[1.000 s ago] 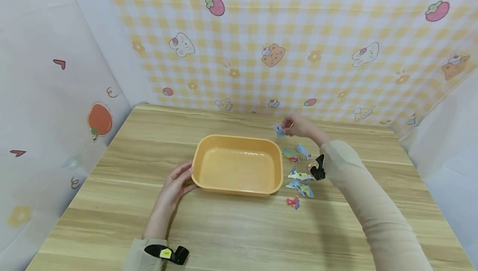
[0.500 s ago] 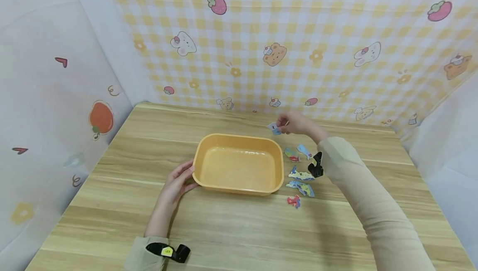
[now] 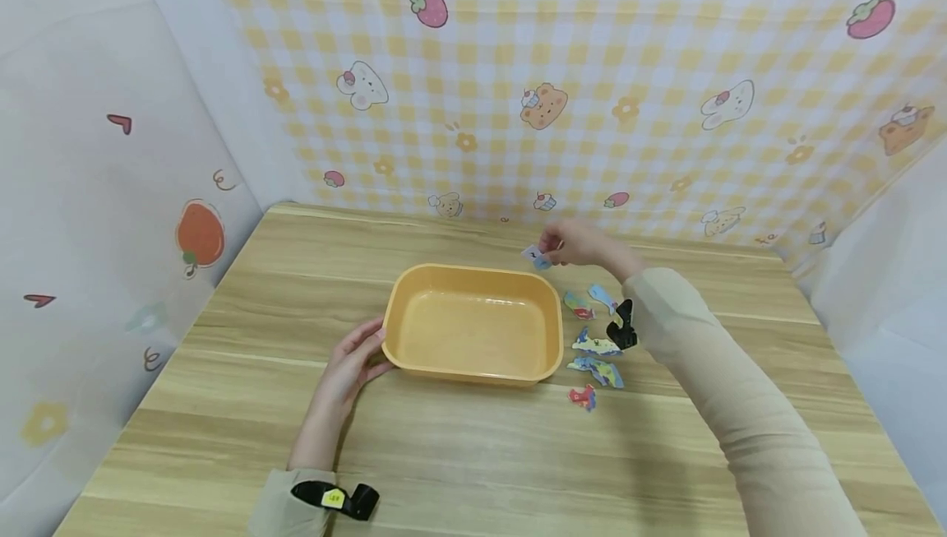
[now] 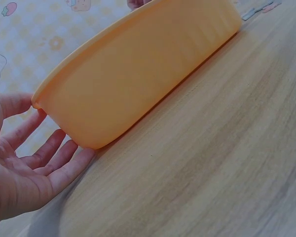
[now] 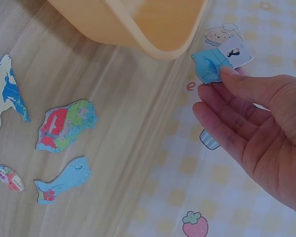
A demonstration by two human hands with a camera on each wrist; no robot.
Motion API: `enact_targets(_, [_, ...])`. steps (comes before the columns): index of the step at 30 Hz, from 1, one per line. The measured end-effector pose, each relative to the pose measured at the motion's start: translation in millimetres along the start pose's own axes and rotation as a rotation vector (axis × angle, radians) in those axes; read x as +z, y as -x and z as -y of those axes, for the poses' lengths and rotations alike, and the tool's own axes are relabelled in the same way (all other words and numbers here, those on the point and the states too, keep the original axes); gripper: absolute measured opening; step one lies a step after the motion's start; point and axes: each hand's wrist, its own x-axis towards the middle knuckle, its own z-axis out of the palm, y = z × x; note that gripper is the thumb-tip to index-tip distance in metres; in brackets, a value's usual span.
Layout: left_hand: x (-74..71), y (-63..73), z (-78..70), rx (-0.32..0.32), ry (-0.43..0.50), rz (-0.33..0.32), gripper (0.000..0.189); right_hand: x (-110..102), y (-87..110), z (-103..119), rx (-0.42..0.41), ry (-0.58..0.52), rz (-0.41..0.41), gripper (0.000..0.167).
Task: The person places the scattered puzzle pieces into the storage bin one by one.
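A yellow-orange plastic basin stands on the wooden table in the head view, nothing inside it. At its left end my left hand holds the rim, thumb at the lip and fingers spread against the outer wall. Beyond the basin's far right corner, my right hand pinches a small flat puzzle piece between thumb and fingers. The piece is blue with a white part bearing a small black figure. Its other fingers are loosely bent in the right wrist view.
Several map-printed puzzle pieces lie right of the basin: a red-and-green one, a light blue one, a cream-and-blue one, a blue-green one and a red one. A patterned cloth hangs behind the table.
My right hand has moved left with the puzzle piece, toward the basin's far right corner. My left hand stays at the basin; the other pieces have not moved.
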Motion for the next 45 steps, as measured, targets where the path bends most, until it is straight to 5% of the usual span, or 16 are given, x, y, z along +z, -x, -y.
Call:
enact_targets(24, [-2.7,-1.5,-1.4,-0.003,-0.008,0.012,0.051,-2,-14.7,33,-0.006,0.076,0.114,0.007])
enact_targets(45, [-1.7,-1.7,-0.3,0.001,-0.007,0.007,0.051,18,-35.4,64,-0.114,0.118,0.155,0.007])
